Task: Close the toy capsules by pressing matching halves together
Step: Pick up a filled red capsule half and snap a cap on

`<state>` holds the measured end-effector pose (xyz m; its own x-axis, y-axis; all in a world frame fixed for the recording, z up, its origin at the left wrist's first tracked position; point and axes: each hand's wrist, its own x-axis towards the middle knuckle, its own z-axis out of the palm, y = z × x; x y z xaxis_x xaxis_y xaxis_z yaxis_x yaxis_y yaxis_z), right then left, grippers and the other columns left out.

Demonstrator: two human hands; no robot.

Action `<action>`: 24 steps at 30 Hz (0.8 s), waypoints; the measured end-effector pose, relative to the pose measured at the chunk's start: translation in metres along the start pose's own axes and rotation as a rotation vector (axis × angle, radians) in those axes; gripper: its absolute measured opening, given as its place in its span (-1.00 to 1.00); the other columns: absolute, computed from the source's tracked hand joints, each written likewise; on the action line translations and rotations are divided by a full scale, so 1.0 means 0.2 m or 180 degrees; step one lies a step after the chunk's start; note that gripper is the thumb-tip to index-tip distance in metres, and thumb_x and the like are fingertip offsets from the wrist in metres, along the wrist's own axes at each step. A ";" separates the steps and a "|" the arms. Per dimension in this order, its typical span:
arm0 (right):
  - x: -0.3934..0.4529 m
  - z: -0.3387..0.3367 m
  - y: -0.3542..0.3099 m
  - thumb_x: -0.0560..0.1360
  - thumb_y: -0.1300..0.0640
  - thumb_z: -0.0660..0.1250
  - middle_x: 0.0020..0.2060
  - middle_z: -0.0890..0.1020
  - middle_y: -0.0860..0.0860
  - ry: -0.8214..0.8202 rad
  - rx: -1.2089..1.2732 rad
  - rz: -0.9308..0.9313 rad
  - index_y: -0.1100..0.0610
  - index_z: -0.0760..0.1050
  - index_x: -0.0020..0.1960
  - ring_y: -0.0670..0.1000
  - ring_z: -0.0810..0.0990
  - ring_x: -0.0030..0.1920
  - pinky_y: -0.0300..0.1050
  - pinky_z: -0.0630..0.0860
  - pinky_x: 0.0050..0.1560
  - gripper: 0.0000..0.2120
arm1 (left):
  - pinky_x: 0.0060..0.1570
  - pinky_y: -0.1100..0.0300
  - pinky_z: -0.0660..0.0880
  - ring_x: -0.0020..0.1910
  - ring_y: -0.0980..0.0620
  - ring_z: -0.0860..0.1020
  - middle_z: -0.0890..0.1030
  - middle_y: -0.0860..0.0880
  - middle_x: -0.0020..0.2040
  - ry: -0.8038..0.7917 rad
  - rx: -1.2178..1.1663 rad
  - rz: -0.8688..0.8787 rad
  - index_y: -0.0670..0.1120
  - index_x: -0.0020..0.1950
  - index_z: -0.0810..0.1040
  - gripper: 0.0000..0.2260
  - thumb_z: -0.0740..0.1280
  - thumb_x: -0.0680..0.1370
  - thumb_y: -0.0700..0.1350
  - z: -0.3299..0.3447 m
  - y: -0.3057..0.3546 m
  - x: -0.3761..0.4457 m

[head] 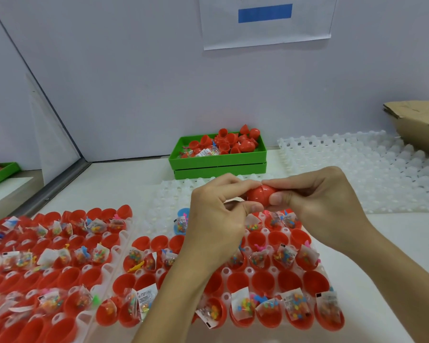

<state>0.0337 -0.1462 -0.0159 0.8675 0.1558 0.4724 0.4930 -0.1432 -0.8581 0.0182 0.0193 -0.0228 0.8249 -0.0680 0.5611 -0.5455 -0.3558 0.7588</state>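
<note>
Glossy red plastic egg-shaped capsule (260, 195), seam visible, halves apparently joined. Left hand (218, 216) and right hand (315, 196) pinch opposite ends, fingers curled around it.

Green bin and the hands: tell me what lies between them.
Head view: a clear cell tray lies between the green bin and the hands.

Two trays of open capsule halves (265, 280) are lying side by side at the near edge of the worktop (394, 256), many halves holding small toy packets (292, 305). Above the right tray, both hands, the left hand (216, 219) and the right hand (317, 204), are holding one capsule (260, 194) between them. Behind them a bin (218, 162) of loose halves is sitting against the wall (134, 82). Right of the bin, an unfilled tray (357, 169) is lying, with a cardboard box (419, 125) behind it.
</note>
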 end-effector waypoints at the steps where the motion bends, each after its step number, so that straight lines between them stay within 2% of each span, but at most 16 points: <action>1: 0.00 0.00 0.00 0.36 0.45 0.47 -0.34 0.69 -0.25 0.0002 -0.0004 0.0007 -0.01 0.67 -0.15 -0.16 0.71 -0.27 -0.40 0.58 -0.23 -0.65 | -0.26 0.42 0.56 -0.16 0.29 0.64 0.62 -0.04 -0.12 -0.0013 -0.0035 -0.0020 -0.17 0.09 0.69 -0.66 0.37 0.44 -0.51 0.00 0.00 0.00; 7: 0.00 0.01 0.00 0.35 0.43 0.48 -0.29 0.70 -0.21 0.0109 0.0119 0.0013 -0.01 0.67 -0.14 -0.10 0.73 -0.26 -0.35 0.60 -0.21 -0.67 | -0.25 0.48 0.51 -0.13 0.27 0.61 0.65 0.04 -0.15 0.0162 -0.0031 -0.0134 -0.12 0.05 0.71 -0.72 0.48 0.42 -0.39 0.00 0.01 0.01; 12: 0.00 0.01 0.00 0.35 0.40 0.50 -0.34 0.67 -0.29 0.0121 -0.0082 -0.0037 -0.06 0.67 -0.14 -0.17 0.71 -0.27 -0.42 0.57 -0.24 -0.66 | -0.23 0.51 0.50 -0.08 0.26 0.59 0.65 0.05 -0.12 0.0176 0.0073 -0.0124 -0.09 0.07 0.71 -0.73 0.50 0.42 -0.34 0.00 0.01 0.01; 18: -0.01 0.01 0.01 0.36 0.41 0.50 -0.28 0.70 -0.23 0.0105 -0.0238 -0.0042 -0.06 0.68 -0.13 -0.14 0.72 -0.26 -0.36 0.60 -0.20 -0.65 | -0.28 0.53 0.49 -0.15 0.33 0.61 0.64 -0.03 -0.13 0.0196 0.0009 -0.0094 -0.18 0.05 0.70 -0.72 0.44 0.42 -0.45 0.02 0.00 0.00; 24: -0.02 0.02 0.04 0.35 0.46 0.48 -0.30 0.70 -0.19 0.0078 -0.0412 0.0024 -0.02 0.68 -0.13 -0.14 0.71 -0.30 -0.35 0.60 -0.24 -0.63 | -0.27 0.41 0.56 -0.27 0.21 0.65 0.61 -0.05 -0.16 0.0106 -0.0129 -0.0167 -0.25 0.05 0.68 -0.68 0.30 0.46 -0.56 0.02 -0.03 -0.01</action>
<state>0.0342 -0.1435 -0.0243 0.8719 0.1305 0.4720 0.4894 -0.2695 -0.8294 0.0209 0.0167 -0.0295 0.8474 -0.0190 0.5306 -0.5079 -0.3200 0.7998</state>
